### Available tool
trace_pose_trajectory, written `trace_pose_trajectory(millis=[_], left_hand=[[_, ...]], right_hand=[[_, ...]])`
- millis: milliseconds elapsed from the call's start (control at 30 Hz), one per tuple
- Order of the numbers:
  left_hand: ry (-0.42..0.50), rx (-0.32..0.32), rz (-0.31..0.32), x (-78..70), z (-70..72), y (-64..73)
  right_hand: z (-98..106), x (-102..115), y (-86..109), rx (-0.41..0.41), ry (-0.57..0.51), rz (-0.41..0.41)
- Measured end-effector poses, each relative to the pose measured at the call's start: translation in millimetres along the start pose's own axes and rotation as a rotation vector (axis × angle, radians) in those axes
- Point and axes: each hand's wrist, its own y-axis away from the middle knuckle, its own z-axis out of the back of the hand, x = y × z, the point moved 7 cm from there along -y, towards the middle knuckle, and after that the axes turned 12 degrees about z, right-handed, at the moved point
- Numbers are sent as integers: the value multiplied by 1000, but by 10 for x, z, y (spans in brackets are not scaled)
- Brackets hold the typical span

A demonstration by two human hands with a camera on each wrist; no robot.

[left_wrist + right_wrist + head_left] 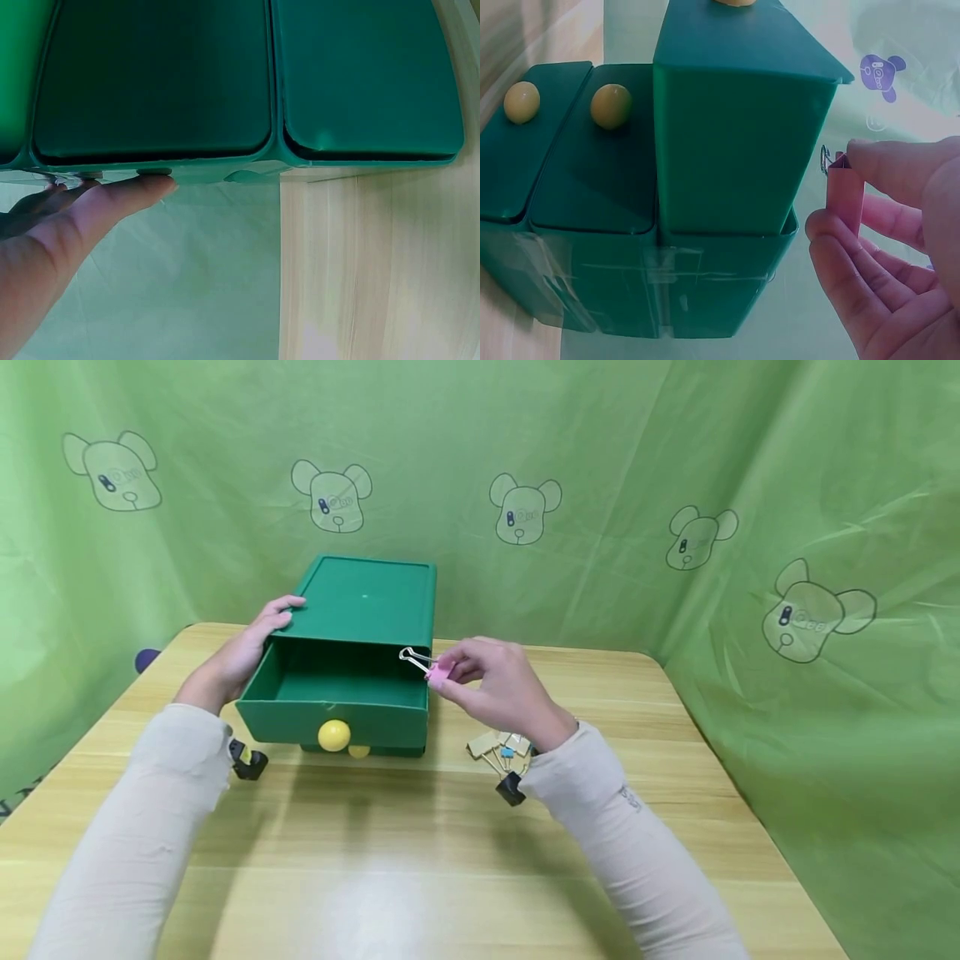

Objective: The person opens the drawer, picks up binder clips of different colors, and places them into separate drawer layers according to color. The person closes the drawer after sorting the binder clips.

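A green drawer cabinet (367, 602) stands on the table, its top drawer (281, 720) pulled out, with a yellow knob (333, 735) on the front. My left hand (242, 656) rests along the cabinet's left side, fingers extended; in the left wrist view the thumb (127, 196) lies near the side edge. Between thumb and fingers, my right hand (506, 685) pinches a pink binder clip (844, 199). Its wire handles point left, by the right edge of the drawer opening. Two lower drawers (604, 169) are closed in the right wrist view.
Several cream binder clips (483, 744) and a small blue one (507, 752) lie on the wooden table (360, 877) below my right wrist, partly hidden by it. A green curtain (600, 585) surrounds the back and sides. Something purple (146, 658) shows past the left edge.
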Motion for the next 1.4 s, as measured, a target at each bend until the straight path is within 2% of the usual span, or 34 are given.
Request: trace_pose_trajectory(millis=[467,967,1400], left_hand=[[2,-3,-22,-1,-18,12],[-4,-6,-21,2,-8,15],[-3,-2,-29,-11,2,8]], right_hand=[[-94,32,-79,20,-12,29],[-137,37,-164,44,11,14],[-139,52,-262,31,13,43]])
